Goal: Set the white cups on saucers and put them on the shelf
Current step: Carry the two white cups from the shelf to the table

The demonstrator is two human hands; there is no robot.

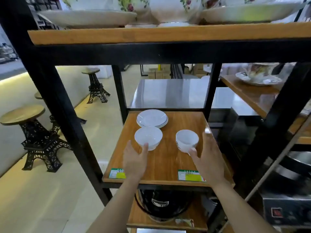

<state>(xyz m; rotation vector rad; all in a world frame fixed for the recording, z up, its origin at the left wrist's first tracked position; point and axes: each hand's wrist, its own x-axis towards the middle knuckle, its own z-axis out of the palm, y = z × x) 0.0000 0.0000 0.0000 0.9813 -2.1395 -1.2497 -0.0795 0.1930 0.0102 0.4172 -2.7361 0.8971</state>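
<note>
Two white cups stand on the wooden shelf (168,162). The left cup (149,137) sits just in front of a small stack of white saucers (152,118) at the back. The right cup (186,140) has a dark mark on its side. My left hand (135,158) is spread open with its thumb tip against the left cup's near wall. On the other side, my right hand (207,157) is also spread, thumb touching the right cup's lower side and fingers reaching past it on the right. Neither hand is closed round a cup.
Black metal posts (121,91) frame the shelf. An upper shelf (168,34) carries flowered china. A black appliance (161,204) sits on the shelf below. Eiffel-tower stools (38,142) stand on the floor at left; a steel table (176,93) lies behind.
</note>
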